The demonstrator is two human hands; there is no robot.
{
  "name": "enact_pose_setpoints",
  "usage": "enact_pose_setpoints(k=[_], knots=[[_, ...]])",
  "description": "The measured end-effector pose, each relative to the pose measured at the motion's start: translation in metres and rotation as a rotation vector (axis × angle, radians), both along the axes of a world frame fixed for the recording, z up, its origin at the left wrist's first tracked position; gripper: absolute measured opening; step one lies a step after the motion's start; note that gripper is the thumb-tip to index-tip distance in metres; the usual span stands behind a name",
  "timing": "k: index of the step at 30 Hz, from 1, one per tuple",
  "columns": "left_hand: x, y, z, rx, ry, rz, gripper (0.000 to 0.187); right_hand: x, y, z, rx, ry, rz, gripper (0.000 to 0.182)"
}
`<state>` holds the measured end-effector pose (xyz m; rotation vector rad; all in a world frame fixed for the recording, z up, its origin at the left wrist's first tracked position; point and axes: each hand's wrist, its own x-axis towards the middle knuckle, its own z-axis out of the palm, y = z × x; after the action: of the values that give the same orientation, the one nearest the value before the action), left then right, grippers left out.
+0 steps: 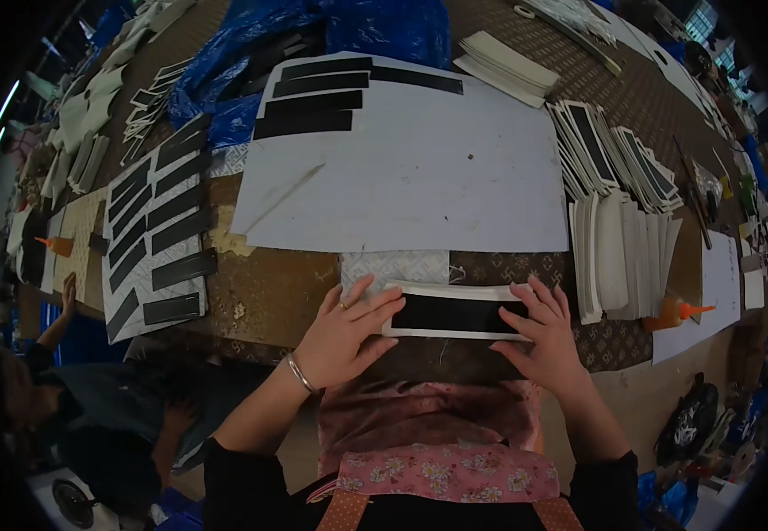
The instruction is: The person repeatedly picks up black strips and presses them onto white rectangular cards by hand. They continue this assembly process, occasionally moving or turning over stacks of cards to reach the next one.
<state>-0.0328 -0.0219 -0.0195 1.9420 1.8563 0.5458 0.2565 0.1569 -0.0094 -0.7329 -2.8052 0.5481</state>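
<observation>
In front of me at the table edge lies a black strip [455,313] on a slightly larger white strip [481,290], whose pale borders show above and below it. My left hand [349,329] rests its outstretched fingertips on the left end, thumb apart and lower. At the right end, my right hand [543,334] has its fingers spread, one fingertip on the black surface and the thumb by the lower edge. Beyond them is a big white sheet [410,168] with several black strips [318,103] on its upper left.
Stacks of white strips [618,257] stand at right, beside an orange-tipped glue bottle [672,311]. At left, a board [141,239] carries several black strips. Blue plastic [384,31] lies at the back. Another person's hand [69,294] is at the far left.
</observation>
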Motion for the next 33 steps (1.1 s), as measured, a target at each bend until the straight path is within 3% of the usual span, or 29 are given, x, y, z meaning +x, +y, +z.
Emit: enact_pose_setpoints(k=[4, 7, 8, 10, 12, 13, 14, 16, 19, 21, 25, 27, 29, 33], knots=[[-0.061, 0.052, -0.014, 0.254, -0.027, 0.248, 0.052, -0.004, 0.014, -0.007, -0.188, 0.086, 0.045, 0.048], [-0.142, 0.104, -0.032, 0.336, -0.052, 0.608, 0.056, -0.013, 0.019, 0.017, -0.124, -0.02, 0.125, 0.073], [-0.18, 0.121, -0.049, 0.387, 0.035, 0.753, 0.06, -0.012, 0.019, 0.015, -0.08, -0.015, 0.168, 0.091], [-0.231, 0.14, -0.062, 0.466, 0.115, 0.913, 0.063, -0.016, 0.011, 0.017, -0.042, -0.047, 0.179, 0.1], [-0.257, 0.155, -0.059, 0.252, 0.192, 1.264, 0.067, -0.018, -0.002, 0.015, 0.02, -0.051, 0.184, 0.092], [-0.262, 0.159, -0.052, 0.274, 0.179, 1.278, 0.067, -0.02, -0.007, 0.013, 0.027, -0.077, 0.174, 0.089], [-0.261, 0.16, -0.042, 0.137, 0.138, 1.25, 0.069, -0.025, -0.009, 0.018, -0.039, -0.095, 0.148, 0.072], [-0.264, 0.16, -0.043, 0.004, 0.084, 1.219, 0.071, -0.035, -0.011, 0.033, -0.099, -0.087, 0.097, 0.063], [-0.281, 0.155, -0.062, 0.057, 0.023, 1.205, 0.069, -0.032, 0.0, 0.029, -0.253, -0.07, 0.027, 0.046], [-0.287, 0.151, -0.067, 0.126, -0.084, 1.249, 0.057, -0.035, 0.004, 0.03, -0.336, -0.068, 0.017, 0.038], [-0.273, 0.135, -0.05, 0.261, -0.126, 1.304, 0.04, -0.056, -0.015, 0.04, -0.151, 0.067, 0.078, 0.028], [-0.269, 0.116, -0.051, 0.476, -0.172, 1.248, 0.03, -0.048, -0.026, 0.032, -0.134, 0.085, 0.074, 0.025], [-0.245, 0.091, -0.035, 0.574, -0.687, 1.21, 0.032, -0.016, -0.044, 0.001, -0.273, 0.171, 0.178, 0.033], [-0.185, 0.025, -0.023, 0.71, -1.06, 1.032, 0.038, 0.013, -0.066, -0.018, -0.463, -0.022, 0.202, 0.024]])
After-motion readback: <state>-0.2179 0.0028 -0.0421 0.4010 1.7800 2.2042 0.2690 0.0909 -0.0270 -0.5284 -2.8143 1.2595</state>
